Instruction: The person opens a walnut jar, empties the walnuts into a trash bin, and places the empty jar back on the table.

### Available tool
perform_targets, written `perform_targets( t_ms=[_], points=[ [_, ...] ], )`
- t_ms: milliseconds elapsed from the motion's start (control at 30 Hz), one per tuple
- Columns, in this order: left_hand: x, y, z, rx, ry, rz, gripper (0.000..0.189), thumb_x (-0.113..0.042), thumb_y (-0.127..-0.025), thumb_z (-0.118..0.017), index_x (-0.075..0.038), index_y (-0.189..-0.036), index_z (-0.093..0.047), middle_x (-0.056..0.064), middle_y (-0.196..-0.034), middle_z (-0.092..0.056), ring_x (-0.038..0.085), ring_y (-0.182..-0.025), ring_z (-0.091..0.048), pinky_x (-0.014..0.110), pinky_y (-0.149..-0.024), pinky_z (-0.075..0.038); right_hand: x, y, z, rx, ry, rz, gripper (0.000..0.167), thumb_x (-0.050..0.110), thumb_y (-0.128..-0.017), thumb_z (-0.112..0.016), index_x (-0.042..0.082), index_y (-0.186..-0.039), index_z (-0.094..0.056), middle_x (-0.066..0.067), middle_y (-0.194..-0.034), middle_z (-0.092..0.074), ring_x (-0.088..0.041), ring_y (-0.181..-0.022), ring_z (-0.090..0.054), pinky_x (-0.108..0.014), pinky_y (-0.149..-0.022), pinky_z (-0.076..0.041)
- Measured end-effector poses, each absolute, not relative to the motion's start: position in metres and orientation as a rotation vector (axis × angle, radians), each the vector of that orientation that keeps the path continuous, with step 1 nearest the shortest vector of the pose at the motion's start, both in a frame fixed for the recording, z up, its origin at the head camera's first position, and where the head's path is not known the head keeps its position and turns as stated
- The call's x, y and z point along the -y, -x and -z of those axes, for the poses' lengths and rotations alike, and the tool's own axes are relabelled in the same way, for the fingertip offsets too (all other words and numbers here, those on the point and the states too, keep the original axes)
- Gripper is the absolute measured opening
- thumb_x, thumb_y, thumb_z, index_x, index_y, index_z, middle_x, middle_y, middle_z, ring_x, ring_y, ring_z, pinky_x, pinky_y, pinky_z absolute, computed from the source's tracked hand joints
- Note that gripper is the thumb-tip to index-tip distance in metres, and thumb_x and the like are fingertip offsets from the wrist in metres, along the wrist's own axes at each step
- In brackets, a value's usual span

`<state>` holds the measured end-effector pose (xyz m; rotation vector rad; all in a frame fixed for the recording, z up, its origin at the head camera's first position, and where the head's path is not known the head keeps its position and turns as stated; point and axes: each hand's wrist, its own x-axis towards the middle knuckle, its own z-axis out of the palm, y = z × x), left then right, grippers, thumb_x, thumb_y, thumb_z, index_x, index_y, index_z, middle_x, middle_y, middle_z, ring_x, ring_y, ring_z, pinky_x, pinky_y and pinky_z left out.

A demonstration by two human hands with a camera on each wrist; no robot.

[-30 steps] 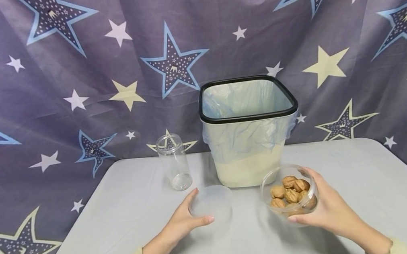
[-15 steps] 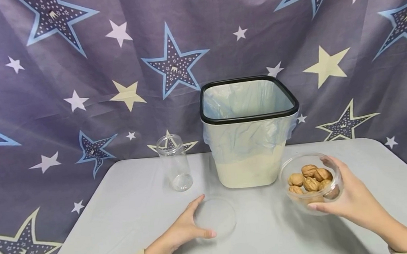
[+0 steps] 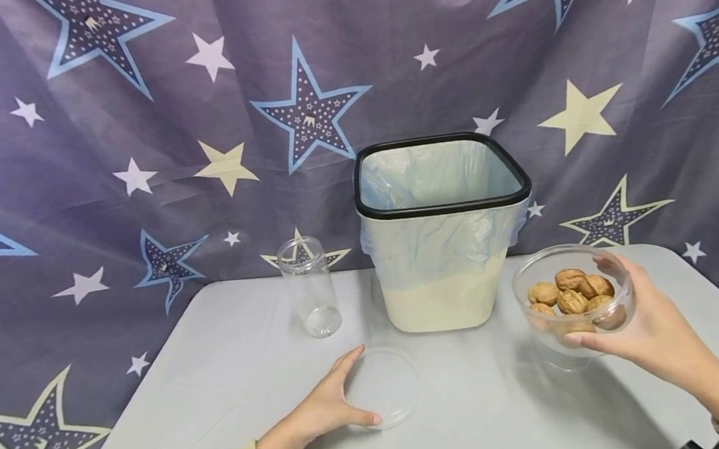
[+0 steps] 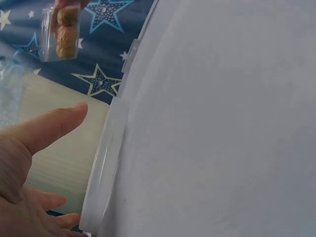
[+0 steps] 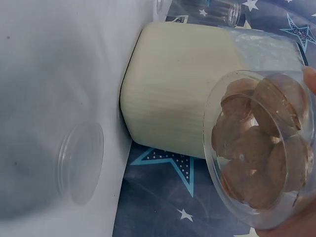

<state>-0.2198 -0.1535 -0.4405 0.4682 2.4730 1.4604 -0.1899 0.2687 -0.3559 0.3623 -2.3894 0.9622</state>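
Note:
A clear round lid (image 3: 386, 387) lies on the table in the head view. My left hand (image 3: 333, 401) is spread around its near-left side, thumb and fingertips right at the rim. In the left wrist view the thumb (image 4: 54, 126) stands above the lid (image 4: 106, 168), with a gap showing. My right hand (image 3: 660, 330) grips a clear plastic bowl (image 3: 526, 295) by its right side, raised above the table and holding several walnuts (image 3: 569, 292). Through the bowl (image 5: 217, 173) the walnuts (image 5: 254, 148) show in the right wrist view.
A white bin (image 3: 439, 296) with a black rim and bag liner stands at the back centre. Left of it is a clear jar (image 3: 310, 293). Another low, clear round piece (image 5: 81, 163) rests on the table (image 3: 230, 364) at right. A star-print cloth (image 3: 152, 128) hangs behind.
The lid has come down flat on the table and the left hand's hold has loosened. My right hand has carried the bowl of walnuts rightward and farther back.

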Motion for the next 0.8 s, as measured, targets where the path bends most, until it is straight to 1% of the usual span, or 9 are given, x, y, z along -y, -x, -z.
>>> perform_targets(
  t_ms=[133, 300, 367, 433, 467, 633, 700, 767, 800],
  points=[
    [0.155, 0.219, 0.436, -2.477, -0.479, -1.439, 0.109, -0.016, -0.059, -0.086, -0.004, -0.148, -0.024, 0.026, -0.150, -0.023, 0.047, -0.137, -0.019, 0.064, -0.107, -0.013, -0.274, 0.193, 0.353, 2.391, -0.348, -0.955, 0.113, 0.017, -0.051, -0.093, 0.011, -0.145, -0.031, -0.023, -0.129, -0.047, 0.003, -0.114, -0.038, -0.001, -0.086, -0.021],
    [0.157, 0.220, 0.427, -2.506, -0.467, -1.454, 0.102, -0.019, -0.064, -0.085, -0.006, -0.148, -0.027, 0.024, -0.149, -0.028, 0.047, -0.135, -0.024, 0.064, -0.107, -0.017, -0.279, 0.196, 0.346, 2.424, -0.284, -0.927, 0.112, 0.021, -0.054, -0.092, 0.010, -0.145, -0.029, -0.023, -0.131, -0.046, -0.025, -0.115, -0.042, -0.005, -0.087, -0.022],
    [0.158, 0.221, 0.421, -2.521, -0.483, -1.473, 0.100, -0.020, -0.065, -0.084, -0.006, -0.147, -0.029, 0.022, -0.148, -0.030, 0.047, -0.135, -0.025, 0.063, -0.107, -0.018, -0.280, 0.199, 0.344, 2.421, -0.276, -0.928, 0.113, 0.020, -0.054, -0.092, 0.010, -0.146, -0.028, -0.024, -0.132, -0.045, -0.032, -0.113, -0.041, -0.004, -0.087, -0.022],
    [0.158, 0.221, 0.416, -2.533, -0.526, -1.502, 0.096, -0.019, -0.068, -0.083, -0.004, -0.146, -0.030, 0.022, -0.147, -0.032, 0.046, -0.135, -0.025, 0.061, -0.108, -0.019, -0.281, 0.201, 0.341, 2.408, -0.280, -0.933, 0.114, 0.018, -0.054, -0.092, 0.008, -0.146, -0.026, -0.026, -0.133, -0.044, -0.031, -0.116, -0.040, -0.002, -0.087, -0.021],
    [0.158, 0.222, 0.413, -2.543, -0.548, -1.515, 0.094, -0.018, -0.069, -0.083, -0.003, -0.146, -0.030, 0.022, -0.147, -0.034, 0.045, -0.135, -0.026, 0.059, -0.109, -0.019, -0.281, 0.202, 0.340, 2.400, -0.280, -0.936, 0.114, 0.017, -0.054, -0.092, 0.007, -0.146, -0.026, -0.026, -0.133, -0.044, -0.026, -0.116, -0.041, -0.001, -0.087, -0.021],
    [0.157, 0.227, 0.399, -2.629, -0.619, -1.558, 0.085, -0.017, -0.076, -0.078, -0.003, -0.145, -0.032, 0.019, -0.144, -0.040, 0.036, -0.136, -0.031, 0.053, -0.111, -0.021, -0.285, 0.209, 0.332, 2.404, -0.254, -0.936, 0.111, 0.017, -0.056, -0.092, 0.002, -0.144, -0.027, -0.026, -0.132, -0.041, -0.033, -0.114, -0.039, 0.000, -0.085, -0.019],
    [0.156, 0.229, 0.394, -2.681, -0.635, -1.564, 0.082, -0.017, -0.077, -0.077, -0.003, -0.145, -0.033, 0.018, -0.143, -0.042, 0.034, -0.134, -0.034, 0.052, -0.111, -0.023, -0.287, 0.211, 0.329, 2.424, -0.229, -0.923, 0.111, 0.020, -0.057, -0.091, 0.002, -0.145, -0.025, -0.027, -0.132, -0.040, -0.041, -0.111, -0.039, -0.008, -0.091, -0.024],
    [0.156, 0.233, 0.389, -2.723, -0.656, -1.567, 0.079, -0.016, -0.079, -0.075, -0.003, -0.145, -0.033, 0.018, -0.142, -0.043, 0.033, -0.133, -0.036, 0.051, -0.110, -0.025, -0.290, 0.214, 0.328, 2.451, -0.207, -0.903, 0.111, 0.022, -0.059, -0.090, 0.001, -0.145, -0.023, -0.028, -0.133, -0.038, -0.044, -0.111, -0.039, -0.027, -0.098, -0.028],
    [0.155, 0.235, 0.386, -2.743, -0.667, -1.572, 0.078, -0.015, -0.080, -0.075, -0.003, -0.144, -0.034, 0.019, -0.141, -0.043, 0.033, -0.132, -0.038, 0.051, -0.110, -0.026, -0.291, 0.215, 0.327, 2.463, -0.201, -0.895, 0.111, 0.023, -0.060, -0.090, 0.001, -0.146, -0.022, -0.029, -0.133, -0.037, -0.045, -0.111, -0.039, -0.036, -0.098, -0.029]
  ],
)
